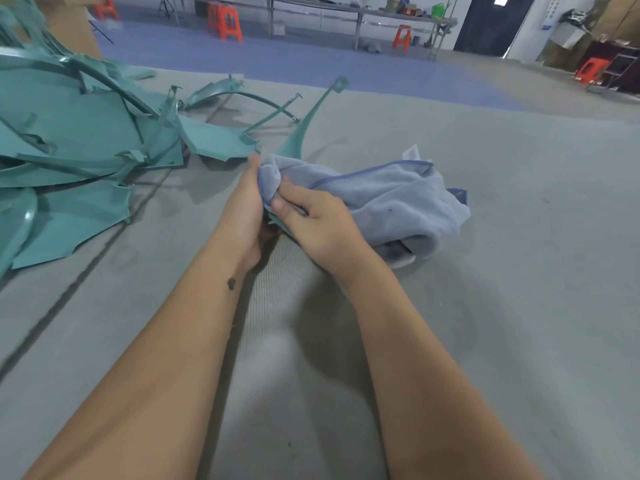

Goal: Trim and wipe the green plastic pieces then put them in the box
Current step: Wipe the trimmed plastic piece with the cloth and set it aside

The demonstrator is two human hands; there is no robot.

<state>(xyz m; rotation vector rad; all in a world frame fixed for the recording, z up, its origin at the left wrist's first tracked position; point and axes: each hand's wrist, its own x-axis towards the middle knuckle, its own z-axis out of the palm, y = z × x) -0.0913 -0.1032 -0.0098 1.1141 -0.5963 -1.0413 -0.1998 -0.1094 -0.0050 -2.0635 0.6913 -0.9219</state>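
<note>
Heaps of green plastic pieces (79, 133) fill the far left of the grey worktop (519, 306), stacked loosely, with curved strips and flat panels overlapping one another. Just right of that pile I see my left hand (246, 209), fingers curled around the near end of one long green piece (298, 136), holding it steady; its thin tip points away from me and ends in a small square loop. My right hand (311, 220) sits directly against the left one, gripping a bunched pale blue cloth (398, 199) and pressing it onto the held piece with the thumb on top. Most of the cloth spills to the right of both hands, resting on the worktop, its dark blue hem showing along the upper edge. Only a sliver of green shows between my palms; the rest of that end is covered by cloth and fingers. Beyond the pile, across the blue floor, stand orange stools (228, 24) beside a long metal table (346, 12).
</note>
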